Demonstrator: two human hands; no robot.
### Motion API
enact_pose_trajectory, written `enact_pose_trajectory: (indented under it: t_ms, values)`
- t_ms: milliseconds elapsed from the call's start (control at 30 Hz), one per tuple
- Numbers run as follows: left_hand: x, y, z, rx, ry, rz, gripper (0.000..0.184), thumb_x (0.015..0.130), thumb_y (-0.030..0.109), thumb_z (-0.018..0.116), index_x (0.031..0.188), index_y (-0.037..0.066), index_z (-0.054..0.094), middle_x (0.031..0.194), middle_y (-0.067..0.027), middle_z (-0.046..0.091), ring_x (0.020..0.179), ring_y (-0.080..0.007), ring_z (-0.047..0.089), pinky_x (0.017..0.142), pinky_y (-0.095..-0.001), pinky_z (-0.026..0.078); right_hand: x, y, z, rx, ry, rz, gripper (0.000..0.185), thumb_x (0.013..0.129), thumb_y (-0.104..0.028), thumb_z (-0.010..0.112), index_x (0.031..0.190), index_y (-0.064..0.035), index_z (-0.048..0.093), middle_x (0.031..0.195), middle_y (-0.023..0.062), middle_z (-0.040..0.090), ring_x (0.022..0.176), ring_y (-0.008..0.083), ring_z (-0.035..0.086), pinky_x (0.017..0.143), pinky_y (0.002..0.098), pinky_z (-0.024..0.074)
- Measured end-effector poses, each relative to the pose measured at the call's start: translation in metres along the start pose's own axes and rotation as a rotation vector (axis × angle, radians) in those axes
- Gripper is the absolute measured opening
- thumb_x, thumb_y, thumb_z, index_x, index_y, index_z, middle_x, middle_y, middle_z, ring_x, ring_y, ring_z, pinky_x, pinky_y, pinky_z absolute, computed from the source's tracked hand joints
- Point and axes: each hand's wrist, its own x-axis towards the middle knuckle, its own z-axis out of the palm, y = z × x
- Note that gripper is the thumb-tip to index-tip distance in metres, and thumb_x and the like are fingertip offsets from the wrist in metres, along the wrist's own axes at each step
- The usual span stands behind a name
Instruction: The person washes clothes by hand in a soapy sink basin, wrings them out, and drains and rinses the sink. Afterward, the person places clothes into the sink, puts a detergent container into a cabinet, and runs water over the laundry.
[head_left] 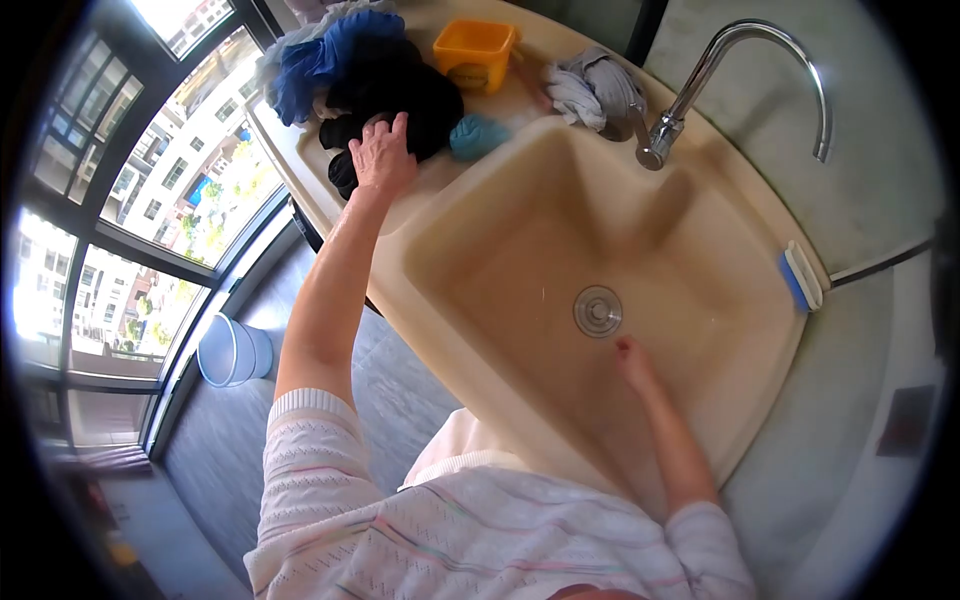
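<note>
My left hand (385, 158) reaches to the left end of the counter and lies on a heap of black clothes (400, 92), its fingers apart on the fabric. Blue clothing (335, 55) sits on the far side of that heap, and a small light-blue cloth (477, 137) lies to its right. Over the beige sink (500, 270), near the metal drain (598, 311), hangs my right hand (632, 362). Its fingers are curled in, a little blurred, and nothing shows in them.
An orange plastic basket (475, 55) stands behind the sink, with a grey cloth (597, 88) to its right. The chrome faucet (735, 40) arches over the far right corner. A blue-and-white brush (800, 277) rests on the right rim. A light-blue bucket (230, 350) stands on the floor by the windows.
</note>
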Motion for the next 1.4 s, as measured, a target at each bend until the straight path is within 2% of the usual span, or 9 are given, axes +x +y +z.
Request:
enact_pose_trajectory:
  t_ms: [133, 400, 533, 833, 1000, 1133, 1267, 1367, 1400]
  values:
    - [0.028, -0.025, -0.01, -0.273, 0.131, -0.113, 0.041, 0.065, 0.019, 0.065, 0.106, 0.019, 0.06, 0.084, -0.0134, 0.064, 0.083, -0.0313, 0.06, 0.078, -0.0395, 0.047, -0.01, -0.042, -0.015, 0.107, -0.065, -0.101, 0.023, 0.079, -0.011, 0.054, 0.1, -0.0047, 0.058, 0.089, 0.0129, 0.064, 0.08, 0.0236, 0.062, 0.071, 0.0324, 0.0492]
    - [0.085, -0.048, -0.131, -0.923, 0.486, -0.14, 0.032, 0.068, 0.018, 0.069, 0.099, 0.007, 0.065, 0.083, -0.0063, 0.066, 0.073, -0.0134, 0.061, 0.069, -0.0262, 0.048, 0.0, -0.009, 0.012, -0.015, -0.085, -0.142, 0.02, 0.076, -0.014, 0.057, 0.093, -0.0054, 0.062, 0.086, 0.013, 0.065, 0.078, 0.0235, 0.063, 0.07, 0.0333, 0.0495]
    - [0.042, 0.003, -0.228, -1.123, 0.632, 0.034, 0.025, 0.077, 0.017, 0.062, 0.089, -0.005, 0.057, 0.075, -0.0102, 0.061, 0.067, -0.016, 0.058, 0.065, -0.0273, 0.048, 0.006, -0.006, 0.018, -0.015, -0.084, -0.115, 0.019, 0.076, -0.014, 0.057, 0.091, -0.0064, 0.063, 0.085, 0.0125, 0.065, 0.08, 0.0233, 0.063, 0.07, 0.0342, 0.0495]
    - [-0.012, 0.035, -0.256, -1.719, 0.402, 0.028, 0.017, 0.075, 0.001, 0.06, 0.092, -0.005, 0.058, 0.078, -0.0099, 0.062, 0.069, -0.0154, 0.06, 0.066, -0.0244, 0.049, 0.006, -0.031, -0.002, 0.122, -0.211, 0.002, 0.019, 0.081, -0.016, 0.051, 0.092, -0.0035, 0.062, 0.083, 0.0102, 0.064, 0.062, 0.0147, 0.063, 0.054, 0.0289, 0.0497]
    - [-0.042, 0.057, -0.226, -1.956, 0.439, 0.04, 0.019, 0.078, 0.004, 0.06, 0.094, -0.004, 0.057, 0.084, -0.0101, 0.063, 0.069, -0.0152, 0.06, 0.067, -0.0254, 0.049, -0.011, -0.084, -0.039, 0.698, -0.269, 0.043, 0.035, 0.089, -0.034, 0.042, 0.11, -0.0083, 0.052, 0.092, 0.0055, 0.061, 0.072, 0.0172, 0.062, 0.054, 0.032, 0.0504]
    - [-0.1, 0.086, -0.183, -1.319, 0.526, 0.092, 0.033, 0.075, 0.013, 0.067, 0.104, 0.001, 0.056, 0.096, -0.0078, 0.058, 0.089, -0.0178, 0.056, 0.08, -0.0253, 0.043, 0.003, -0.106, -0.067, 1.044, -0.381, 0.038, 0.047, 0.089, -0.046, 0.039, 0.12, -0.0108, 0.044, 0.099, 0.0045, 0.059, 0.082, 0.0176, 0.06, 0.057, 0.0338, 0.0511]
    - [-0.151, 0.075, -0.12, -0.912, -0.198, 0.636, 0.039, 0.067, 0.014, 0.071, 0.102, 0.006, 0.057, 0.105, -0.0127, 0.052, 0.099, -0.03, 0.05, 0.084, -0.0383, 0.042, 0.029, -0.113, -0.044, 0.776, -0.288, 0.095, 0.057, 0.087, -0.052, 0.041, 0.126, -0.0112, 0.04, 0.115, 0.0064, 0.052, 0.098, 0.0232, 0.053, 0.074, 0.0428, 0.0479]
    - [-0.124, 0.027, -0.082, -0.89, -0.11, 0.606, 0.03, 0.066, 0.014, 0.068, 0.095, 0.012, 0.06, 0.11, -0.012, 0.051, 0.1, -0.0318, 0.049, 0.085, -0.0418, 0.042, 0.033, -0.158, -0.004, 0.531, -0.199, 0.38, 0.073, 0.081, -0.056, 0.049, 0.132, -0.0072, 0.032, 0.126, 0.0131, 0.044, 0.117, 0.0289, 0.041, 0.094, 0.045, 0.035]
    - [-0.105, 0.008, -0.078, -0.847, -0.12, 0.562, 0.03, 0.067, 0.012, 0.067, 0.096, 0.012, 0.06, 0.111, -0.0122, 0.051, 0.102, -0.0318, 0.049, 0.086, -0.041, 0.042, 0.043, -0.151, 0.021, 0.333, -0.108, 0.186, 0.085, 0.077, -0.054, 0.057, 0.135, -0.0015, 0.024, 0.13, 0.0182, 0.038, 0.12, 0.0312, 0.038, 0.097, 0.0392, 0.0346]
